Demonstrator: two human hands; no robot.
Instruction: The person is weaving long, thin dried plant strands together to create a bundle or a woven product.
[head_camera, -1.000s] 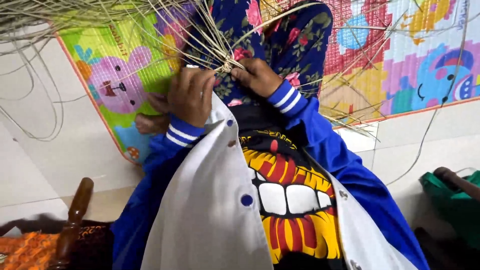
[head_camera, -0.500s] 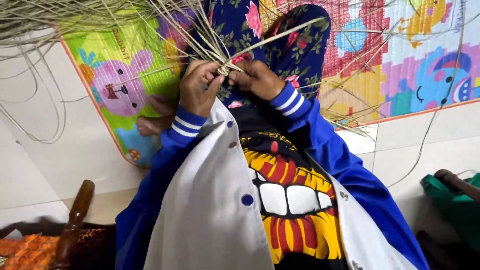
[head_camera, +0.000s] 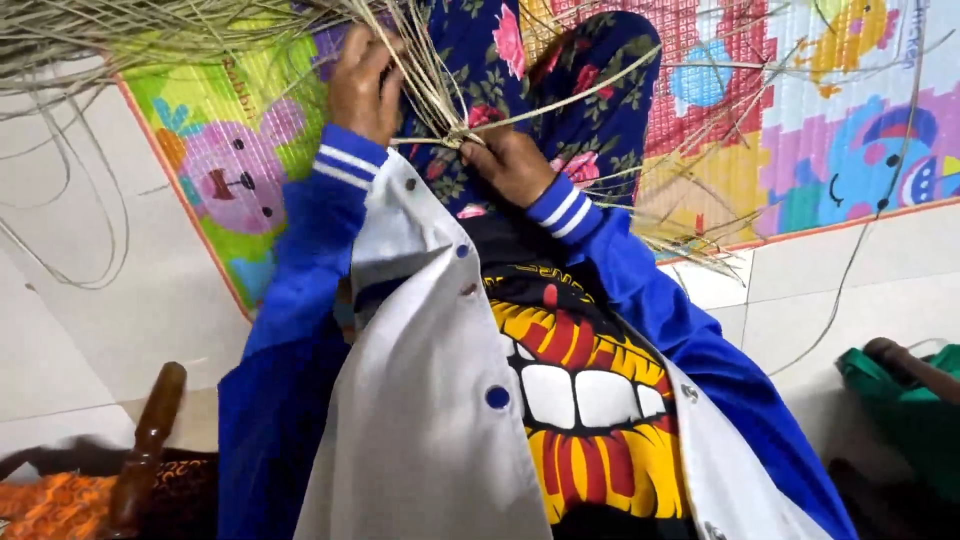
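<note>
Both hands (head_camera: 440, 115) grip the straw strands (head_camera: 440, 100) crossing between them.

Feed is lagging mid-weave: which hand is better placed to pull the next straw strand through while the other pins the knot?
Probably the left hand: it is raised, gripping loose straw strands above the crossing. The right hand sits lower, pinching the knot, so it looks suited to holding.
</note>
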